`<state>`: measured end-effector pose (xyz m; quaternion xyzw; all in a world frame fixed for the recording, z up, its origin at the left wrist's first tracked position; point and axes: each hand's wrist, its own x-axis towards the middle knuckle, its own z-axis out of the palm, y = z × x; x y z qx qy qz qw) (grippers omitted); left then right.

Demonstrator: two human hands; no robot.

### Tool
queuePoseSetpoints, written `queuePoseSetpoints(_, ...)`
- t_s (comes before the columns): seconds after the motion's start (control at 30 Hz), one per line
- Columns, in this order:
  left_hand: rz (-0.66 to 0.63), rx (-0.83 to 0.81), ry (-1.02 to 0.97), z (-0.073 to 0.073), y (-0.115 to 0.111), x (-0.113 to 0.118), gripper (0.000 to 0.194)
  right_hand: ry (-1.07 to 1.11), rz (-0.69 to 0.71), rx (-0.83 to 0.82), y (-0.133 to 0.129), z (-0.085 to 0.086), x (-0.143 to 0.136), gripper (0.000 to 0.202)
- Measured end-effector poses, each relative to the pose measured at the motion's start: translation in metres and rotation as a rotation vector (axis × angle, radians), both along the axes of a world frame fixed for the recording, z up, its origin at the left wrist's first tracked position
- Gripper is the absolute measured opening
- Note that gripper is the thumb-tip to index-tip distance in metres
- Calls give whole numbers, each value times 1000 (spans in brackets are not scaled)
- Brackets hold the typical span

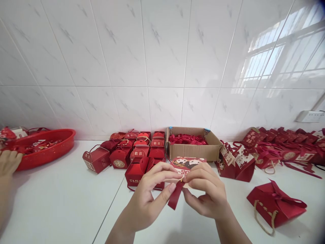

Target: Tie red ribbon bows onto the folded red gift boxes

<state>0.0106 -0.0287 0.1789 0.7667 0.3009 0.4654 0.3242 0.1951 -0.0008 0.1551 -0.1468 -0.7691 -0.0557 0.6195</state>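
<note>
Over the middle of the worktop, my left hand and my right hand meet, both closed. A dark red ribbon hangs between them, its top at a small gold-coloured band. My left thumb and fingers are around the ribbon near that band. At the right, my thumb and fingertips pinch at the same spot, on the edge of a printed paper piece. It is red and cream with cartoon figures; whether it is a flat card or part of a box, I cannot tell. My fingers hide its lower part.
Red gift boxes stand in rows behind my left hand. A cardboard box holds red ribbons. More gift boxes fill the right; a bow-tied box sits nearer. Another person's hand touches a red basin of wrapped sweets.
</note>
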Motion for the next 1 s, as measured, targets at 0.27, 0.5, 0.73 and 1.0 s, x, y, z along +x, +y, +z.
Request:
queuePoseSetpoints(0.27, -76, -38, 77, 4, 1, -2, 30, -14, 22, -22, -1, 2, -1, 21)
queuePoseSetpoints(0.5, -50, 147, 204, 4, 1, -4, 41, 8, 99, -86, -2, -1, 0, 21)
queuePoseSetpoints(0.73, -58, 379, 185, 2, 5, 3, 34, 26, 95, -101, -2, -2, 0, 22)
queuePoseSetpoints(1.0, -56, 348, 126, -2, 6, 9, 40, 80, 68, -65, -3, 1, 6, 25)
